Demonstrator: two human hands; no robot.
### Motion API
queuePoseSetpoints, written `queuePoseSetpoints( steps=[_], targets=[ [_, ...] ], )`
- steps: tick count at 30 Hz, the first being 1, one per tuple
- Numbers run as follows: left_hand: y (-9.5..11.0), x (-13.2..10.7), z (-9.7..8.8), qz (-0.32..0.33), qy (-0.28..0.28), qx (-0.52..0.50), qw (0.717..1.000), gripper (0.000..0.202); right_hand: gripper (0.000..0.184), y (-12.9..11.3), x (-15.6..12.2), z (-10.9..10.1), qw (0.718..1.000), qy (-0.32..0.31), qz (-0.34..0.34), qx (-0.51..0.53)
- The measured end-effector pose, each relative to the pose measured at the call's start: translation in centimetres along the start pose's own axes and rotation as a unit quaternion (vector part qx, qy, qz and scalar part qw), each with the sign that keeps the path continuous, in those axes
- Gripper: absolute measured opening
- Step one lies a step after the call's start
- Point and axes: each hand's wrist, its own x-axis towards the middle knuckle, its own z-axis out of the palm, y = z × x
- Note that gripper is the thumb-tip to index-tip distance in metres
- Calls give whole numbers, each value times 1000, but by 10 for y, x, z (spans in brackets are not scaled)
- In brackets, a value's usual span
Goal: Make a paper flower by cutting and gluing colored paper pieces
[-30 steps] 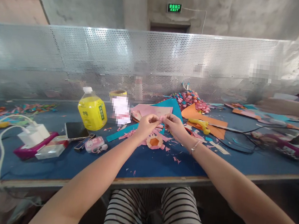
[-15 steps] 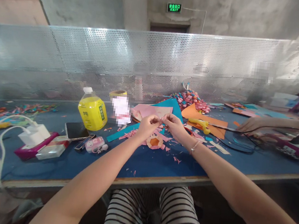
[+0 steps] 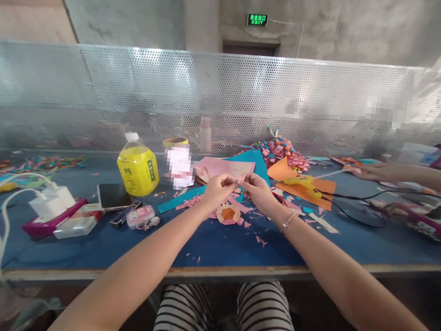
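A pink paper piece (image 3: 238,180) was held just above the counter (image 3: 215,247), mid-scene. The grip of the left hand (image 3: 218,187) and of the right hand (image 3: 256,188) was clamped on its 2 ends, apparently for fingertip working.

Two own hands (image 3: 218,188) (image 3: 256,188), one bottle (image 3: 138,163), one phone (image 3: 112,196)

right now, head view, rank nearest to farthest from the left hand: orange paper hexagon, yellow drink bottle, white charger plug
1. Orange paper hexagon, just below the left hand pinching a pink paper scrap.
2. Yellow drink bottle, to its left.
3. White charger plug, far left.
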Motion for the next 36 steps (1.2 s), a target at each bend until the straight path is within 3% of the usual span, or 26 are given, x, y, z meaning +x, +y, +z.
queuePoseSetpoints(
  steps=[5,36],
  targets=[
    [0,0,-1,0,15,7,1000,6,34,0,0,-1,1000,-1,9,-2],
    [-5,2,1,-4,-34,-40,999,20,30,0,0,-4,999,-7,-2,31]
  ],
)
